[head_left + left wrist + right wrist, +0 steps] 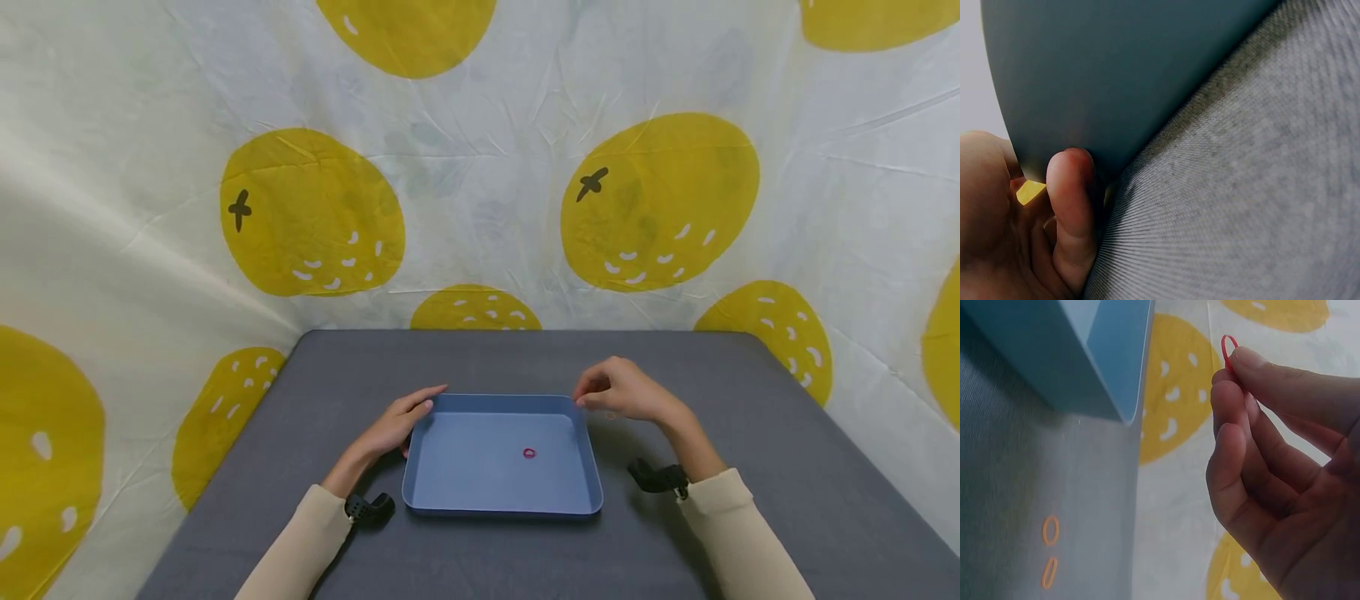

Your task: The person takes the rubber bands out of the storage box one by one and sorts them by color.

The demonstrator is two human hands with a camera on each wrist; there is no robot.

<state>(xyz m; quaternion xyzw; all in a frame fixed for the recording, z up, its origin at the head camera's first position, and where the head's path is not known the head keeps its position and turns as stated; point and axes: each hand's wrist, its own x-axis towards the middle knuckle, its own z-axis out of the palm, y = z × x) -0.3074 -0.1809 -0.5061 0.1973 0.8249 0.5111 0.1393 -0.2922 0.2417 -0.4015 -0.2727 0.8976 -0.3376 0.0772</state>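
Observation:
A shallow blue rectangular tray lies in front of me with a small red rubber band on its floor, right of the middle. My left hand holds the tray's far left corner, thumb at the rim; in the left wrist view a curled finger presses against the outer wall. Just above the far right corner, my right hand pinches another small red rubber band between thumb and index finger. Two orange rubber bands lie on the table beside the tray, below this hand.
Grey cloth covers the table. Behind and at the sides hangs a white curtain printed with yellow fruit. Black devices sit on my left wrist and right wrist.

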